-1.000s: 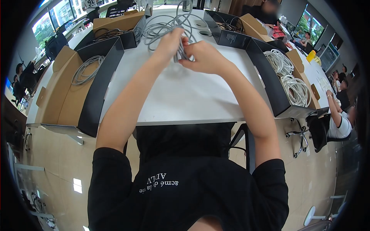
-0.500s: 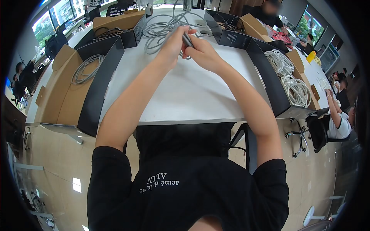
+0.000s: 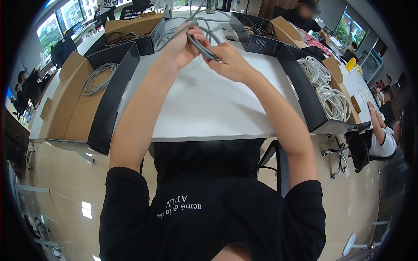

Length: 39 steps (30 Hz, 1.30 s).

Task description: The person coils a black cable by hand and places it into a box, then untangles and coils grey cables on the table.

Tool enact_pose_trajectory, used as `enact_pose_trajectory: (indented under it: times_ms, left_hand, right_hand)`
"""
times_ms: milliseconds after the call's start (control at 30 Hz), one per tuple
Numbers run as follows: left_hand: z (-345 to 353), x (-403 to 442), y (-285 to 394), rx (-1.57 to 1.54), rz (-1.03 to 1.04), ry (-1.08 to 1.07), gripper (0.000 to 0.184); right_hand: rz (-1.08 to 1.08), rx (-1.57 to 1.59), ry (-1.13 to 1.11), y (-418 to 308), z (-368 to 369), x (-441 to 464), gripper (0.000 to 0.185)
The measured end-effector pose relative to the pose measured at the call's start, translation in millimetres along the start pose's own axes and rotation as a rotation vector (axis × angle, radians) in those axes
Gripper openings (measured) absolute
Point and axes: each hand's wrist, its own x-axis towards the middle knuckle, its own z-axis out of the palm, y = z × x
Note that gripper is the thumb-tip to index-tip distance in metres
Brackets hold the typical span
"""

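Note:
A grey cable is gathered into a bundle of loops between my two hands, above the far part of the white table. My left hand is closed round the bundle's upper left end. At the lower right end, my right hand pinches the loops with thumb and fingers. More of the cable spreads in loose loops behind my left hand, and one strand rises toward the top edge of the view. Some fingertips are hidden behind the bundle.
An open box at the left holds a grey coil. Another box at the right holds white coils. Two far boxes contain dark cables. A tape roll lies near the back. Other people sit nearby.
My hands have moved slightly apart, the left hand shifting left. More of the bundled cable now shows between them, and the loose loops behind have shifted and shrunk.

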Motion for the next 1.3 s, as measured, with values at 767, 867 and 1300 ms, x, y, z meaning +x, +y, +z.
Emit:
enact_pose_trajectory:
  times_ms: [767,867,1300]
  left_hand:
    - [64,-25,-5,0.957,-0.151,0.076,0.065]
    - [60,-21,-10,1.517,0.303,0.390,0.059]
    - [64,-28,-23,1.152,0.092,-0.332,0.027]
  right_hand:
    - [0.604,0.733,-0.017,-21,-58,-1,0.023]
    - [0.614,0.692,-0.049,-21,-58,-1,0.022]
    - [0.523,0.413,-0.351,-3,-48,-7,0.022]
